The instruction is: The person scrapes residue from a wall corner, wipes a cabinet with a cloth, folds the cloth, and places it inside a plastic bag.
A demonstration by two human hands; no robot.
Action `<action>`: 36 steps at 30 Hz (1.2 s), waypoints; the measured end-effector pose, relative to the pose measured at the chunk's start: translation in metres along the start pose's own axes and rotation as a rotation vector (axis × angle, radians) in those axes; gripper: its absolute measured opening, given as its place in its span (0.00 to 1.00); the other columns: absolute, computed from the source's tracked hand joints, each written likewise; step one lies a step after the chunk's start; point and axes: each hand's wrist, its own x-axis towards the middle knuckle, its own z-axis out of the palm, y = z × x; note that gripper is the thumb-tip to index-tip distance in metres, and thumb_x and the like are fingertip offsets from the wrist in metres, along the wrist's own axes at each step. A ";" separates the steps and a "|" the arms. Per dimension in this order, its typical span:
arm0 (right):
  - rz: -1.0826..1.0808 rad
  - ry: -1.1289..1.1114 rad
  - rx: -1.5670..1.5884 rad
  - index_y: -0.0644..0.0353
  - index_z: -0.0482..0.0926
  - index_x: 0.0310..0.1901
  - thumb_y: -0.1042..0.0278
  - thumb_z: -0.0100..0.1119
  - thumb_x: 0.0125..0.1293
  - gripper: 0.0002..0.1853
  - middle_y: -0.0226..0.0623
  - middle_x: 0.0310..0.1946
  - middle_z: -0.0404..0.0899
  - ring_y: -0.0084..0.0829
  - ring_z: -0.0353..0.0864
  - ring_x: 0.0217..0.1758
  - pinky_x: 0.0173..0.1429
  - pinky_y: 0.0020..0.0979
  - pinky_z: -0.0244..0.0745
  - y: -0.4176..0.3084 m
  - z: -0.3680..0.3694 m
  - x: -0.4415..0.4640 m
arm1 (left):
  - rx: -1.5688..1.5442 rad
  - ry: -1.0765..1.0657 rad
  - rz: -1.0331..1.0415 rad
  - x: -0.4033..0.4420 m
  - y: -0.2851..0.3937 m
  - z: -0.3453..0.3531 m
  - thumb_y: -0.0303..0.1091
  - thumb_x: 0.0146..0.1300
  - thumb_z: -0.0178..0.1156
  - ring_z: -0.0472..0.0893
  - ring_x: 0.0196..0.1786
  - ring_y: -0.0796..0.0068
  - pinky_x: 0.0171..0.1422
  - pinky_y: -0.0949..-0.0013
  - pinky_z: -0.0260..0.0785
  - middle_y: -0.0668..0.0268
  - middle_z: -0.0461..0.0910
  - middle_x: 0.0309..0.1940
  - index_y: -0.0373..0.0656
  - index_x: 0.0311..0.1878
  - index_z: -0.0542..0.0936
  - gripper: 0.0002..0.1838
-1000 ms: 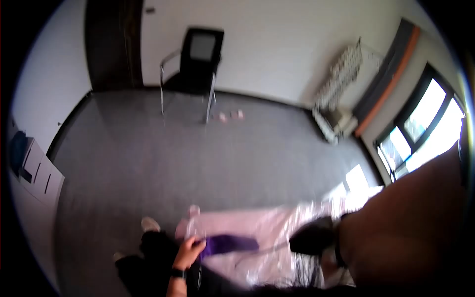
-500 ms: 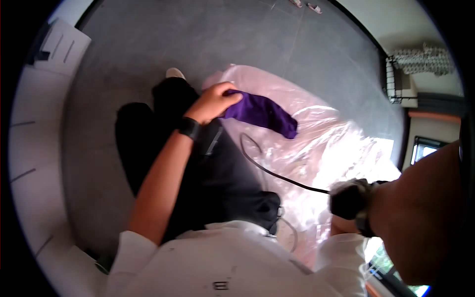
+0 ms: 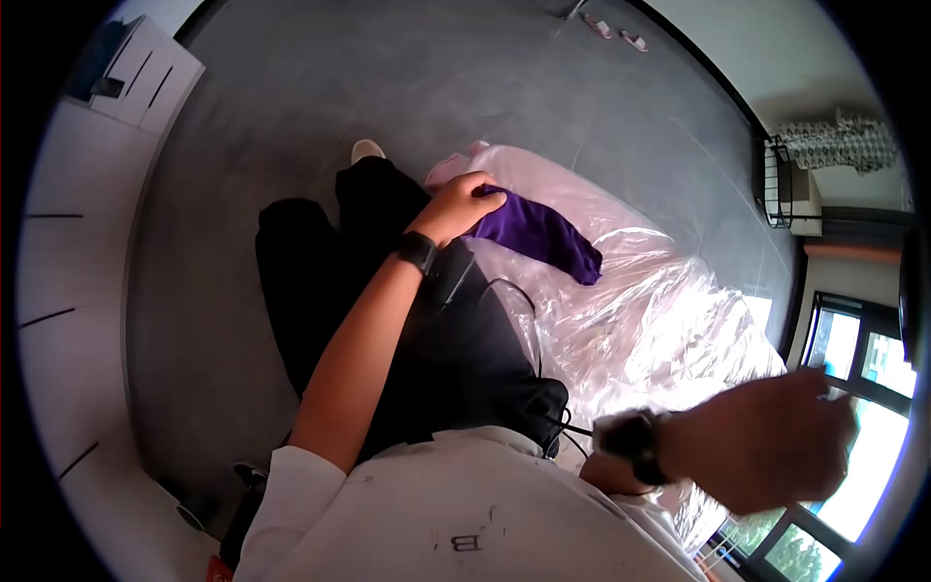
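Note:
My left hand (image 3: 467, 207) is closed on one end of a dark purple piece of cloth (image 3: 543, 233), thumb on top. The cloth is a narrow, slightly wrinkled strip, its far end pointing right. Beneath it spreads a pink surface covered with shiny clear plastic sheeting (image 3: 640, 291). Raised on the right, close to the camera and away from the cloth, my right hand (image 3: 776, 441) has its fingers curled in. What they hold, if anything, is hidden and slightly blurred.
Both wrists wear black bands, and a black cable (image 3: 579, 428) runs from the right one towards my waist. White drawers (image 3: 145, 78) line the left side. Pink slippers (image 3: 633, 41) lie on the grey floor (image 3: 388, 68). Windows (image 3: 863, 456) are at the right.
My right hand has swung down and away from the camera, now showing in full. The left hand and purple cloth sit slightly further right in view, along with the whole scene.

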 end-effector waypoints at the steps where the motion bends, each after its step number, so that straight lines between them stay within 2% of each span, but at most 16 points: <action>1: -0.144 -0.082 0.984 0.60 0.77 0.40 0.68 0.49 0.70 0.08 0.34 0.32 0.78 0.28 0.78 0.34 0.36 0.26 0.73 -0.028 -0.017 -0.018 | -0.003 0.009 -0.002 0.000 -0.002 0.000 0.37 0.63 0.64 0.77 0.41 0.77 0.49 0.74 0.69 0.63 0.80 0.37 0.34 0.46 0.79 0.16; 3: -0.450 -0.255 2.937 0.64 0.77 0.47 0.80 0.48 0.66 0.11 0.35 0.35 0.80 0.27 0.79 0.35 0.36 0.26 0.73 -0.092 -0.053 -0.057 | -0.039 0.048 0.021 0.001 -0.007 0.002 0.37 0.63 0.64 0.77 0.41 0.77 0.49 0.73 0.69 0.64 0.80 0.37 0.34 0.46 0.79 0.16; 4: -0.764 -0.539 2.803 0.62 0.75 0.54 0.79 0.50 0.66 0.15 0.41 0.35 0.81 0.33 0.80 0.36 0.38 0.32 0.74 -0.116 -0.066 -0.069 | -0.056 0.033 0.031 0.001 -0.006 0.000 0.36 0.62 0.63 0.77 0.42 0.76 0.51 0.73 0.70 0.63 0.81 0.38 0.34 0.45 0.79 0.15; 5: -0.873 -0.762 2.593 0.62 0.73 0.57 0.74 0.53 0.66 0.18 0.47 0.34 0.81 0.40 0.81 0.34 0.39 0.37 0.74 -0.153 -0.071 -0.093 | -0.083 0.045 -0.018 0.003 -0.009 0.002 0.36 0.62 0.63 0.78 0.42 0.76 0.51 0.73 0.70 0.63 0.81 0.38 0.34 0.45 0.79 0.15; 7: -0.876 -0.917 2.396 0.61 0.70 0.60 0.68 0.55 0.66 0.21 0.49 0.31 0.80 0.47 0.81 0.32 0.38 0.43 0.74 -0.211 -0.060 -0.144 | 0.009 0.047 0.050 0.001 -0.007 0.001 0.37 0.62 0.63 0.78 0.41 0.76 0.49 0.73 0.70 0.63 0.81 0.38 0.35 0.45 0.80 0.15; 10: -0.880 -0.932 2.226 0.62 0.72 0.59 0.63 0.54 0.66 0.22 0.46 0.28 0.81 0.44 0.82 0.32 0.38 0.41 0.75 -0.216 -0.070 -0.152 | 0.022 -0.006 -0.053 -0.009 0.006 -0.005 0.41 0.62 0.63 0.78 0.39 0.76 0.47 0.73 0.70 0.63 0.81 0.36 0.37 0.46 0.79 0.16; 11: -0.901 -0.917 2.226 0.62 0.72 0.59 0.63 0.54 0.66 0.22 0.46 0.28 0.81 0.44 0.82 0.32 0.38 0.41 0.75 -0.221 -0.067 -0.159 | 0.022 -0.042 -0.116 -0.009 0.011 -0.008 0.42 0.63 0.63 0.78 0.39 0.76 0.47 0.73 0.70 0.63 0.81 0.36 0.38 0.46 0.79 0.17; 13: -1.005 -0.500 2.298 0.60 0.77 0.54 0.59 0.53 0.65 0.19 0.50 0.33 0.83 0.53 0.82 0.38 0.43 0.45 0.76 -0.240 -0.065 -0.160 | 0.027 -0.007 0.054 -0.007 -0.003 -0.003 0.43 0.63 0.62 0.79 0.40 0.76 0.48 0.72 0.69 0.63 0.82 0.37 0.38 0.47 0.78 0.17; 16: -1.096 -0.540 2.202 0.56 0.83 0.44 0.60 0.54 0.64 0.13 0.50 0.32 0.82 0.52 0.82 0.37 0.42 0.45 0.77 -0.218 -0.065 -0.143 | 0.010 -0.051 0.022 -0.013 0.008 -0.007 0.42 0.64 0.61 0.79 0.41 0.73 0.49 0.71 0.70 0.61 0.81 0.37 0.38 0.45 0.77 0.16; 21: -1.090 -0.471 2.162 0.56 0.81 0.43 0.62 0.53 0.64 0.12 0.47 0.25 0.82 0.50 0.83 0.31 0.35 0.44 0.77 -0.222 -0.059 -0.137 | 0.049 -0.048 0.091 -0.025 0.010 -0.009 0.45 0.63 0.62 0.80 0.42 0.70 0.49 0.68 0.71 0.60 0.81 0.38 0.39 0.45 0.78 0.18; 23: -1.051 -0.800 2.204 0.55 0.79 0.43 0.60 0.50 0.65 0.12 0.47 0.25 0.82 0.53 0.82 0.33 0.39 0.49 0.76 -0.220 -0.062 -0.141 | -0.093 -0.105 0.076 -0.033 0.014 -0.010 0.44 0.63 0.62 0.80 0.41 0.73 0.48 0.70 0.71 0.62 0.81 0.38 0.39 0.45 0.78 0.18; 25: -0.997 -0.814 2.211 0.56 0.75 0.43 0.61 0.48 0.67 0.11 0.49 0.26 0.82 0.55 0.82 0.33 0.38 0.51 0.75 -0.220 -0.070 -0.139 | -0.222 -0.091 0.055 -0.034 0.014 -0.004 0.44 0.64 0.61 0.78 0.38 0.77 0.45 0.73 0.70 0.64 0.80 0.35 0.38 0.46 0.78 0.18; 27: -0.794 -0.591 2.309 0.56 0.73 0.45 0.62 0.47 0.68 0.10 0.53 0.30 0.82 0.57 0.81 0.35 0.38 0.53 0.73 -0.222 -0.078 -0.140 | -0.223 -0.028 0.021 -0.042 0.016 0.005 0.44 0.64 0.61 0.77 0.37 0.77 0.43 0.73 0.70 0.64 0.80 0.35 0.38 0.48 0.77 0.19; 29: -0.759 -0.494 2.307 0.56 0.72 0.45 0.63 0.47 0.70 0.09 0.56 0.31 0.81 0.60 0.79 0.35 0.38 0.56 0.71 -0.228 -0.095 -0.131 | -0.275 -0.060 -0.029 -0.049 0.021 0.012 0.45 0.64 0.61 0.77 0.37 0.78 0.42 0.74 0.70 0.63 0.79 0.37 0.37 0.49 0.76 0.20; 32: -0.762 -0.470 2.390 0.57 0.72 0.46 0.63 0.47 0.69 0.10 0.56 0.33 0.81 0.59 0.79 0.37 0.40 0.55 0.72 -0.226 -0.133 -0.110 | -0.386 -0.053 -0.055 -0.053 0.017 0.024 0.43 0.66 0.60 0.77 0.40 0.77 0.45 0.73 0.70 0.62 0.78 0.39 0.35 0.50 0.75 0.19; 36: -0.980 -0.293 2.376 0.57 0.73 0.52 0.63 0.50 0.64 0.17 0.52 0.46 0.79 0.54 0.77 0.49 0.47 0.51 0.74 -0.237 -0.184 -0.105 | -0.390 0.023 0.022 -0.051 0.002 0.034 0.39 0.67 0.58 0.76 0.42 0.77 0.47 0.72 0.70 0.62 0.77 0.40 0.33 0.50 0.73 0.18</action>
